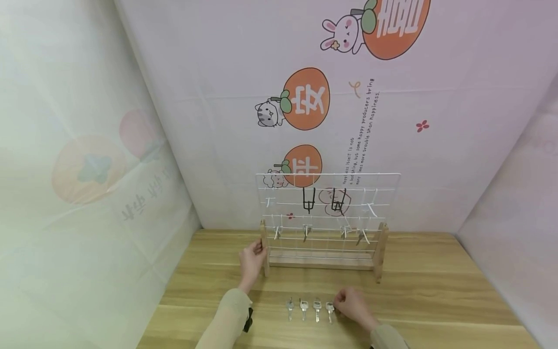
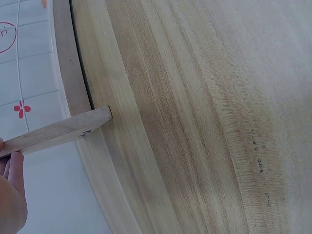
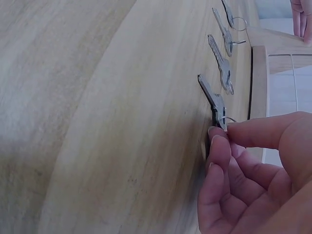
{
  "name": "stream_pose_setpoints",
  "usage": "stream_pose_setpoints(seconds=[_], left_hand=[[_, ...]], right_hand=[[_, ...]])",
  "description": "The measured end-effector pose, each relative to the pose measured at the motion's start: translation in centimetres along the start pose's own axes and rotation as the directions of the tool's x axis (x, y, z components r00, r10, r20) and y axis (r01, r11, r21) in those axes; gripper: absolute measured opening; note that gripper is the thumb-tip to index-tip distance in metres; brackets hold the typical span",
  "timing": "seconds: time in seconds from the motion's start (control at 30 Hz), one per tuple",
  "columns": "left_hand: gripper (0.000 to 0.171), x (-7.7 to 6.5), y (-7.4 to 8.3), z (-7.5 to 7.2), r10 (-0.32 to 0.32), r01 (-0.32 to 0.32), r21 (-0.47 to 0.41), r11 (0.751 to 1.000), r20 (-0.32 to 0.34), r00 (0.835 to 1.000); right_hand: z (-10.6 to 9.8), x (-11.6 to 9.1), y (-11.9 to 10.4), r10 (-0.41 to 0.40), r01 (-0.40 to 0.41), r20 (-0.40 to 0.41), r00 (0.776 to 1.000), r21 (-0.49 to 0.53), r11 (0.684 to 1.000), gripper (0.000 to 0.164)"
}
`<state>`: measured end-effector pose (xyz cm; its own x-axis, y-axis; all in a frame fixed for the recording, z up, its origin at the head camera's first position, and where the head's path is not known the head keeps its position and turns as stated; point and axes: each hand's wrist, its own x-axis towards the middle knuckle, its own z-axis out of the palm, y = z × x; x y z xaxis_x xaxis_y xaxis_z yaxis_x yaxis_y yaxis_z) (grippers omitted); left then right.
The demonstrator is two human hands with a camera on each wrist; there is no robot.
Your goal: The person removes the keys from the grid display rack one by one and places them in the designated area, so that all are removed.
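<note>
A row of several silver keys with rings lies on the table. My right hand is at the right end of the row. In the right wrist view its thumb and index finger pinch the head of the rightmost key, whose blade points away from them. My left hand holds the left wooden upright of a white wire rack. In the left wrist view, fingers lie against that wooden upright; most of the hand is out of frame.
Black hooks and white hooks are on the rack's grid, with small keys hanging from the lower row. The right wooden upright stands on the wood-grain table. Printed white cloth encloses the back and sides.
</note>
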<state>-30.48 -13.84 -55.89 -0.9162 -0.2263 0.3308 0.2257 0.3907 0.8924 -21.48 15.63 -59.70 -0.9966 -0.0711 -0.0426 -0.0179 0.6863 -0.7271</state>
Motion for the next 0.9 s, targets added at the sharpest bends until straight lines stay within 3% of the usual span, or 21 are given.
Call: stream_pose_setpoints(seconds=[0.27,0.47,0.9], left_hand=[[0.028,0.1,-0.1,0.0,0.007,-0.007,0.004,1.0,-0.007,1.0],[0.026,0.1,-0.1,-0.1,0.025,-0.024,0.021,0.999,-0.013,1.0],[0.028,0.1,-0.1,0.0,0.029,-0.028,0.023,0.999,-0.013,1.0]], right_hand=[[-0.8,-0.2,-0.7,0.025,-0.024,0.017,1.0,-0.05,0.998,0.011],[-1.7,-0.1,-1.6,0.013,-0.012,0.048,0.999,-0.025,1.0,0.006],[-2.7,1.0,-5.9,-0.109,0.107,-0.101,0.989,-0.029,0.994,0.006]])
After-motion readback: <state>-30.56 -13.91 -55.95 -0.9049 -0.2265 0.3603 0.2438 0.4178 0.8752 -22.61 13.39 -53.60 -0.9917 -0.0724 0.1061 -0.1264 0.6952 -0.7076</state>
